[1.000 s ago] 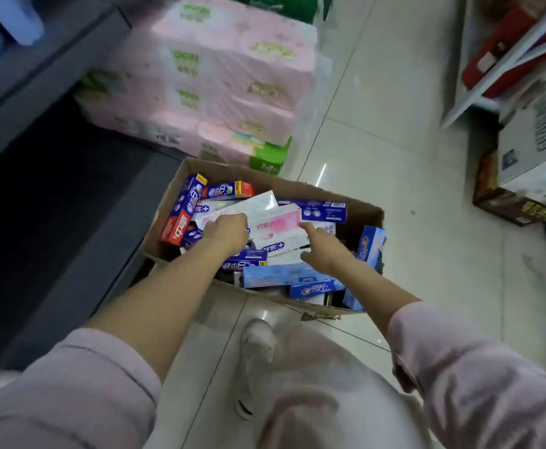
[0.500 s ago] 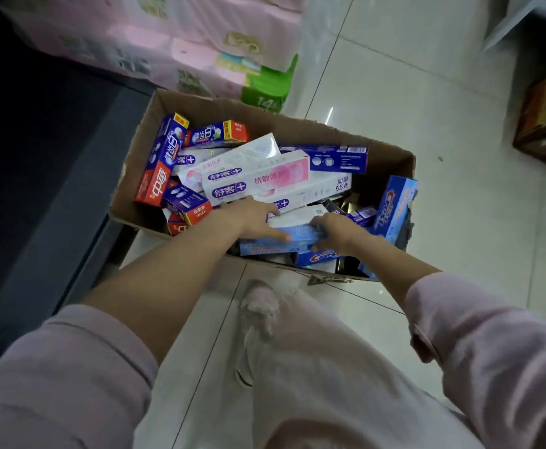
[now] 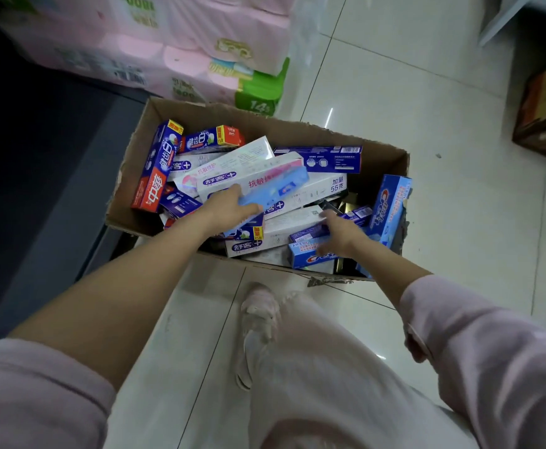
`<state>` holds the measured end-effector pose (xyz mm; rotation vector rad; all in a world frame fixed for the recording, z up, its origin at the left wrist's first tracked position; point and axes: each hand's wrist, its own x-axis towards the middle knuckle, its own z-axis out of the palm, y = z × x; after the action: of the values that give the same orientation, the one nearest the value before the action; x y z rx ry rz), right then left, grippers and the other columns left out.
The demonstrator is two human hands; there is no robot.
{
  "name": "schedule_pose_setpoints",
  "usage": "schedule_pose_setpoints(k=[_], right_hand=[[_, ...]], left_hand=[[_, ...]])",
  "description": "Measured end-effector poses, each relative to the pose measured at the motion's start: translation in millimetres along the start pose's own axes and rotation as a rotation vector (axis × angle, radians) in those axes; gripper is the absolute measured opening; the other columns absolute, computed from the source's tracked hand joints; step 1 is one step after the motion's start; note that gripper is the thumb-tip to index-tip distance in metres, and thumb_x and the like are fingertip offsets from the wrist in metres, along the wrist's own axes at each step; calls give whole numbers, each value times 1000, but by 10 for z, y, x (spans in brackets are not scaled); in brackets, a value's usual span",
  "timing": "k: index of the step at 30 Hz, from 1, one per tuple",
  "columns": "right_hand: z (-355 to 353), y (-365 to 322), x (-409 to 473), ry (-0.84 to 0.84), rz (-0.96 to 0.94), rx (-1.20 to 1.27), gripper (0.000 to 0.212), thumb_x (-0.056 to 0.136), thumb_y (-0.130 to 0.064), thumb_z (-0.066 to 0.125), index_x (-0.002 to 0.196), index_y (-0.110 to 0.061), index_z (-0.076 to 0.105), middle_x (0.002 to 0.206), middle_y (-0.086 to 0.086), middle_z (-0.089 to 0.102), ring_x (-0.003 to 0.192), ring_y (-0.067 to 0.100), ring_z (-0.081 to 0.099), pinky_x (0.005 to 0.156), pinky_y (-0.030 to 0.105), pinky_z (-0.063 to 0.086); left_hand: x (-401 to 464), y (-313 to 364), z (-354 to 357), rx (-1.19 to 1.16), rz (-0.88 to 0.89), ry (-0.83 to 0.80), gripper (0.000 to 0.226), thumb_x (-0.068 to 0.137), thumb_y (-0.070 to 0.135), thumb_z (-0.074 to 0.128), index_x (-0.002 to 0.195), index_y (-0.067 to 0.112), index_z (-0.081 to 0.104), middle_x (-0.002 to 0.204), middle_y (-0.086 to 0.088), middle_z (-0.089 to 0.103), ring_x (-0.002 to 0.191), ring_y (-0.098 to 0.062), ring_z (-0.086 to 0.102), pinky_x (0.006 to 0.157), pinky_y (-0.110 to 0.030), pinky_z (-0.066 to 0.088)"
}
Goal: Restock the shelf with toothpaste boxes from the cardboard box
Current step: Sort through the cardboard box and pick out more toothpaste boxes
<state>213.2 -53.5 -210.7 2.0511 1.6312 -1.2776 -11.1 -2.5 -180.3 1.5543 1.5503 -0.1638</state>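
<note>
An open cardboard box [image 3: 220, 116] on the tiled floor holds several toothpaste boxes in blue, white and red, lying in a loose heap. My left hand [image 3: 229, 209] grips a light blue toothpaste box [image 3: 278, 187] and holds it tilted above the pile. My right hand [image 3: 339, 233] reaches into the near right part of the carton, fingers spread on a blue toothpaste box [image 3: 310, 256] and a purple one beside it. A blue box [image 3: 390, 205] stands upright against the carton's right wall.
The dark shelf base [image 3: 48, 176] runs along the left. Pink tissue packs [image 3: 181, 50] are stacked behind the carton. Another carton [image 3: 544, 105] sits at the far right. My shoe [image 3: 258, 315] and trouser leg are just in front of the box.
My left hand has lifted the light blue box off the pile and tilted it up. My right hand has shifted right onto the blue and purple boxes.
</note>
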Motion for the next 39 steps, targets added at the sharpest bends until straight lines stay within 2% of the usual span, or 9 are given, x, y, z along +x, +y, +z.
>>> schedule_pose_setpoints(k=[3,10,15,19,23,28,32,35,39], right_hand=[[32,-19,47,-83,-109,-330,73,75,-21,77,138,-24,41,142,7,36,132,28,34,105,44,40],[136,-179,66,-67,-259,-473,53,81,-18,71,128,-21,47,133,8,40,122,28,43,94,44,43],[-90,-197,31,-86,-274,-60,36,87,-10,64,116,-12,43,121,15,59,102,29,56,82,35,45],[-417,-404,-235,49,-327,411,21,93,-19,58,105,-18,42,95,3,64,83,20,61,64,24,48],[-696,-825,-567,122,-375,784,14,95,-26,53,104,-20,45,101,6,64,85,19,66,64,29,56],[-964,-1589,-1150,169,-497,832,11,98,-33,45,93,-27,39,94,4,62,72,10,64,66,32,55],[-1072,-2344,-1823,224,-558,849,18,100,-35,42,96,-18,40,85,6,59,76,25,63,70,45,55],[-1114,-2918,-2293,257,-641,809,18,99,-33,42,84,-23,47,83,8,59,79,26,62,74,43,51],[-1071,-3647,-3152,123,-761,758,11,99,-13,38,93,-14,47,82,5,56,65,11,54,56,26,47]], left_hand=[[-19,-21,10,-41,-34,42,51,93,44,52,123,4,42,119,-13,53,89,-22,48,57,-26,34],[-42,-19,78,-110,-61,43,49,94,45,49,123,7,42,106,-5,48,82,-17,49,53,-24,33],[-89,-69,56,-306,-111,57,38,94,45,49,115,14,42,108,-3,49,76,-12,51,60,-25,40],[-291,3,-71,-623,-127,45,38,95,36,52,125,14,42,104,-3,58,83,-16,60,66,-27,46],[-626,148,-359,-914,-64,40,28,97,24,52,117,8,43,114,-13,64,81,-15,64,67,-27,51],[-1353,324,-953,-1067,95,160,8,98,17,47,102,10,49,89,-9,66,58,-9,67,54,-21,53],[-2173,337,-1481,-1172,216,277,12,98,14,46,87,10,47,59,0,66,44,-9,62,47,-22,50],[-2820,232,-1837,-1160,267,380,10,98,19,47,94,10,46,73,-5,67,50,-12,64,52,-26,50],[-3792,-15,-2256,-1138,312,580,7,96,18,49,93,13,45,82,-8,63,49,-10,64,51,-24,50]])
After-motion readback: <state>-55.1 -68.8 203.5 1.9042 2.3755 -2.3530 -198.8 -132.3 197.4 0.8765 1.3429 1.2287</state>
